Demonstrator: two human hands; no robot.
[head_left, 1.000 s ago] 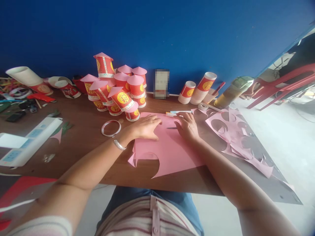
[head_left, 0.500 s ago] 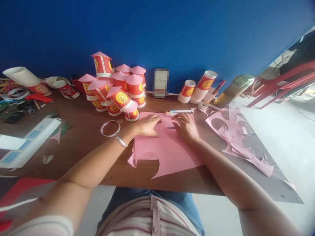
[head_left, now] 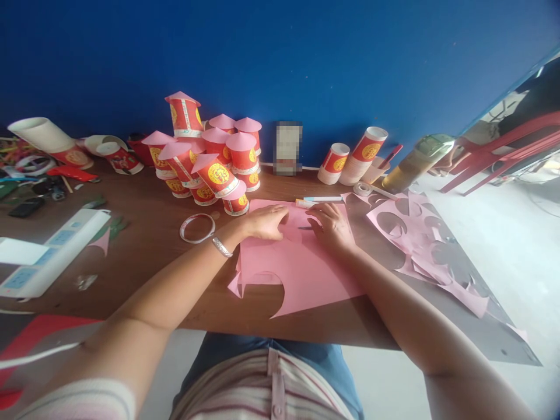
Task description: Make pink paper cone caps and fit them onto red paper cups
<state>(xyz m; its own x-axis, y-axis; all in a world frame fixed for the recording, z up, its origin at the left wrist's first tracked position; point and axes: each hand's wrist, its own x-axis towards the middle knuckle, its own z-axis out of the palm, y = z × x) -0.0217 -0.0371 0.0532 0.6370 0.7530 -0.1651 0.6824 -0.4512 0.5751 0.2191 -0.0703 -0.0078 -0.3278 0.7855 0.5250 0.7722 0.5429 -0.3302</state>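
Note:
A large pink paper sheet (head_left: pixel 301 268) lies on the brown table, with a round bite cut from its lower left edge. Over its upper part, my left hand (head_left: pixel 268 223) curls thumb and fingers around a smaller pink paper piece (head_left: pixel 294 234), whose outline blends into the sheet. My right hand (head_left: pixel 333 228) faces it with bent fingers. From under them a thin dark blade, apparently of scissors (head_left: pixel 305 228), points left; the handles are hidden. Just beyond my right fingers lie a glue stick (head_left: pixel 305 203) and a pale strip (head_left: pixel 322 199).
Red paper-cup lanterns with pink cone tops (head_left: pixel 219 175) are stacked at back left. Paper cups (head_left: pixel 333 164) and a bottle (head_left: pixel 415 163) stand at back right. Pink offcuts (head_left: pixel 420 245) cover the right side. A tape roll (head_left: pixel 197 228) and a power strip (head_left: pixel 56 251) lie left.
My left thumb has moved up, closer to its fingers, and the edge of the small pink piece shows more. The right hand has barely moved. The whole view has shifted slightly.

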